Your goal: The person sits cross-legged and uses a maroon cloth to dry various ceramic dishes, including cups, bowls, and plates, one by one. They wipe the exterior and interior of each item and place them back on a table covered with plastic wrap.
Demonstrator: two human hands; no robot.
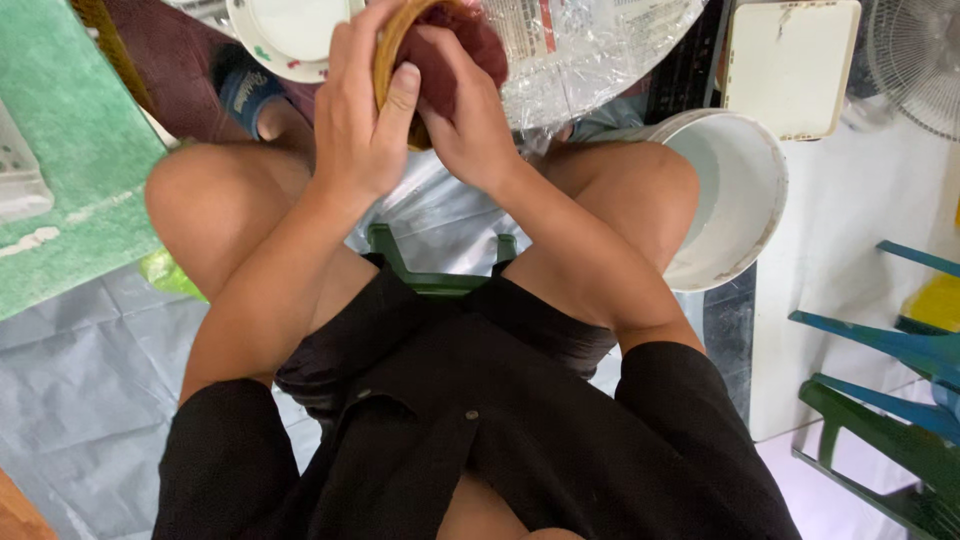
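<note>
Woven cane forms the rim of a small round basket (392,50), held up above the knees so both hands can work on it. The left hand (360,110) keeps a closed grip around the rim, thumb along its edge, steadying it. The right hand (470,120) presses a dark red cloth (470,45) into the hollow, fingers closed on it. Right of that grip sits a white bucket (740,190); beyond it lies clear plastic wrap (590,50).

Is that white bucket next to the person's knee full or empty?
Empty, as far as shows: the white bucket displays only its bare pale inner wall; the person's leg hides part of the inside.
</note>
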